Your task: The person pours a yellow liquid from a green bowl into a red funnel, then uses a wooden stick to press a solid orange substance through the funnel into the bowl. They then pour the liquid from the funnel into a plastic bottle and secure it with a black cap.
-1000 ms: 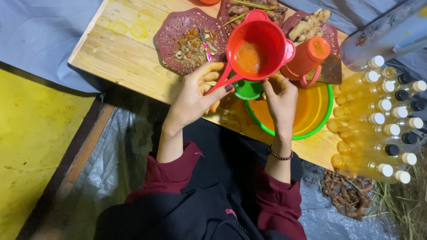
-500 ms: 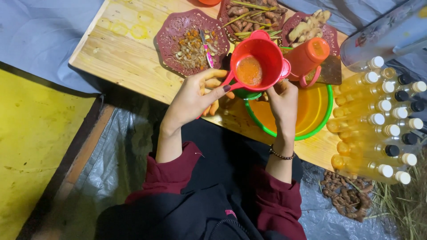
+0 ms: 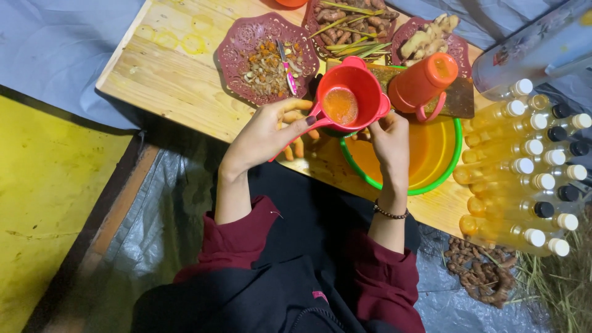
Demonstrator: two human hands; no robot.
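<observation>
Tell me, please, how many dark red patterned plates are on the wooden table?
3: the left plate holds chopped bits, the middle plate holds stalks at the top edge, the right plate holds pale roots.

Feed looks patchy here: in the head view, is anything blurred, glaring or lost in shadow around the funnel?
Head view: funnel and both hands sharp; left hand throws a shadow on the table; bottles at the right edge glare slightly; lap and floor lie dim.

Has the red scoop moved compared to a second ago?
Yes. The red scoop has come down toward the green basin, its mouth now closer to the basin's rim.
</observation>
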